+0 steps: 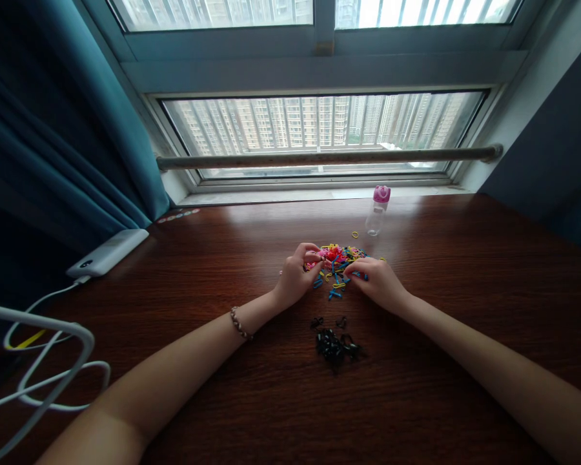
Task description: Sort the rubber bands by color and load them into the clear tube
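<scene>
A loose pile of small colourful rubber bands (336,258), in pink, red, yellow and blue, lies on the wooden table. My left hand (297,274) is at its left edge, thumb and fingertips drawn together, with a small dark bit showing at the tips. On the pile's right side rests my right hand (375,279), its fingers curled and pressed together among the bands; whatever they hold is hidden. Closer to me lies a separate heap of black rubber bands (332,345), with a few loose ones just above it. A single yellow band (355,235) lies behind the colourful pile.
A clear bottle (375,219) with a pink cap stands behind the pile, near the windowsill. At the left are a white power bank (109,252) with a plugged-in cable (43,300) and a blue curtain (72,123). A metal rail (319,159) crosses the window.
</scene>
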The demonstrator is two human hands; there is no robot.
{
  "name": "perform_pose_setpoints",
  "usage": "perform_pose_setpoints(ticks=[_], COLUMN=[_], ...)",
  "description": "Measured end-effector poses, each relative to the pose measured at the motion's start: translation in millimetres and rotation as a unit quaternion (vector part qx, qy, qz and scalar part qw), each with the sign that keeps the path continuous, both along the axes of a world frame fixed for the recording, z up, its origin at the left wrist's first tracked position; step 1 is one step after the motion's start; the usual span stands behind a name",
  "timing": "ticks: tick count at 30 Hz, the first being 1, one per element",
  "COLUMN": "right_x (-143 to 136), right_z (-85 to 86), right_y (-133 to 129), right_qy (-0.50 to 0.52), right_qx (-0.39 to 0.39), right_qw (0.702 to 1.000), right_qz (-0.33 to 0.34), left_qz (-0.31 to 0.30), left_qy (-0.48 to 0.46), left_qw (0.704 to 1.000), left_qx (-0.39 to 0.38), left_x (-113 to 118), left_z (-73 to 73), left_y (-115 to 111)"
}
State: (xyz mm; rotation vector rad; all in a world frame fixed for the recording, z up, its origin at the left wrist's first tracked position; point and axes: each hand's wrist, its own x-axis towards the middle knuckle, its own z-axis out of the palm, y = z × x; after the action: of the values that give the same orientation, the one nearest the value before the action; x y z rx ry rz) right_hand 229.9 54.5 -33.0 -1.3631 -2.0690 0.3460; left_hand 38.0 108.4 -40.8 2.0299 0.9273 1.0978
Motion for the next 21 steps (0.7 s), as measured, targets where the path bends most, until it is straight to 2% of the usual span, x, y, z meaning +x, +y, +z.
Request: perform_pose_setpoints(ticks=[2,5,8,11,15,21], right_x=[1.3,1.3,0.7,0.3,0.6,2.5], right_z=[-2.9,-5.4,-7.4,-8.5,-7.9,-7.4], right_y=[-0.2,-1.8,-1.7,-0.5,0.3,0.0], right_qy=[-0.07,-0.127,-0.141,-0.127,-0.097,-0.136], right_qx=[0.05,0.066,0.068,0.072,0.07,0.073], right_qw=[0.996,0.989,0.986,0.988,0.993,0.986], right_qz=[0.008,0.041,0.055,0.043,0.02,0.063], left_qz=[-0.021,-0.092,-0.207,-0.286,-0.321,-0.322], left_qy=[0.002,0.042,0.132,0.192,0.231,0.236], left_qw=[1.0,0.994,0.961,0.919,0.888,0.878], left_qx=[0.004,0.048,0.129,0.194,0.237,0.262], left_x=[1.3,3.3,5.1,5.9,5.8,5.0], left_z=[3.7,12.8,22.7,28.9,29.1,30.9], left_y=[-7.1,-22.6,-39.9,-52.4,-57.1,-49.8])
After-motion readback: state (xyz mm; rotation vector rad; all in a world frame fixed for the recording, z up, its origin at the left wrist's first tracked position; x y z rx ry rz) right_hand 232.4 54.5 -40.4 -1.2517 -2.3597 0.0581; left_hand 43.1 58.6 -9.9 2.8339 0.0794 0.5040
